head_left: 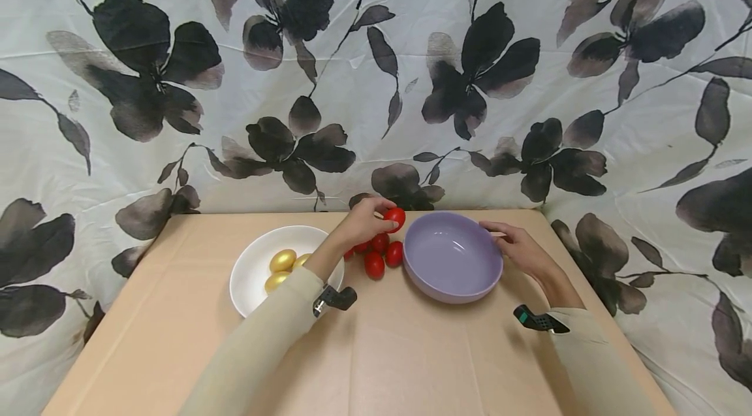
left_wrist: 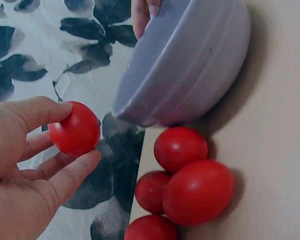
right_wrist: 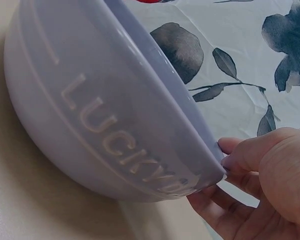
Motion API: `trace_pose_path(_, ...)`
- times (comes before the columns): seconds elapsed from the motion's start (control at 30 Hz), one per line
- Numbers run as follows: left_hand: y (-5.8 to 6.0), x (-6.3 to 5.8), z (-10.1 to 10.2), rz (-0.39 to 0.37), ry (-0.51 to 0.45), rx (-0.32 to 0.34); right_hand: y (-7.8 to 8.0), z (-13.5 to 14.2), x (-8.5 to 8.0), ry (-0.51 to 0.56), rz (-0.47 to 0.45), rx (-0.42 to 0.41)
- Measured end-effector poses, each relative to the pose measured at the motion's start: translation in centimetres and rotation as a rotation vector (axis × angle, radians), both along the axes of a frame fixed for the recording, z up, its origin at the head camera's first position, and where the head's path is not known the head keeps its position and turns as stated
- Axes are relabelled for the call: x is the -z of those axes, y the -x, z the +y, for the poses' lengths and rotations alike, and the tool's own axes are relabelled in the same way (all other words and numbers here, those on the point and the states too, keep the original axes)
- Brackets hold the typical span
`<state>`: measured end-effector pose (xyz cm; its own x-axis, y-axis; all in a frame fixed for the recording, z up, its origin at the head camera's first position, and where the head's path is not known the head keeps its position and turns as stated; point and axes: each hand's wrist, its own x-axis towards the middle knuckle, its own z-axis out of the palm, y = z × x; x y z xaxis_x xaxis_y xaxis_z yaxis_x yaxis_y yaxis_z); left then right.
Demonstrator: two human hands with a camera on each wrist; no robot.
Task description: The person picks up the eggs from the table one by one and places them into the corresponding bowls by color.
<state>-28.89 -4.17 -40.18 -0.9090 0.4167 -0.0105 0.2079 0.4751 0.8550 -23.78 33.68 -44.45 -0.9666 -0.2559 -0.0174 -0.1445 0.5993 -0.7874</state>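
Note:
My left hand [head_left: 363, 225] pinches a glossy red egg [head_left: 396, 217] between thumb and fingers, close to the left rim of a purple bowl [head_left: 452, 249]. In the left wrist view the held egg [left_wrist: 75, 129] appears apart from the bowl. More red eggs [head_left: 374, 266] lie grouped on the table below this hand, beside the bowl. At the bowl's right side, my right hand [head_left: 525, 251] grips the rim, thumb on the upper edge and fingers under it. Raised letters reading LUCKY mark the bowl's outer wall [right_wrist: 105, 115] in the right wrist view. The bowl's inside looks bare.
Left of the red eggs stands a white bowl [head_left: 247, 275] with several golden eggs [head_left: 283, 260], partly covered by my left forearm. A tan table [head_left: 405, 357] carries everything. Behind it hangs a floral cloth [head_left: 364, 89], close to the table's far edge.

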Motion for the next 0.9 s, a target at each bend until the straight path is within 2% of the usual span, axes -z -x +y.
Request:
trace_pose_path(0.27, -1.9, -0.7, 0.9, -0.045, -0.036, 0.019, 0.1, 0.1, 0.0, 0.003, -0.008, 0.001)
trace_pose_path(0.47, -2.8, -0.8, 1.5, -0.044, -0.068, 0.057, 0.1, 0.1, -0.1, 0.023, -0.003, -0.008)
trace_pose_path(0.67, -3.3, -0.5, 2.1, -0.047, -0.090, 0.074, 0.1, 0.2, 0.0, 0.070, 0.012, -0.029)
trace_pose_path(0.9, -3.9, 0.2, 3.0, -0.033, -0.102, 0.102, 0.1, 0.0, 0.1, 0.080, 0.017, -0.011)
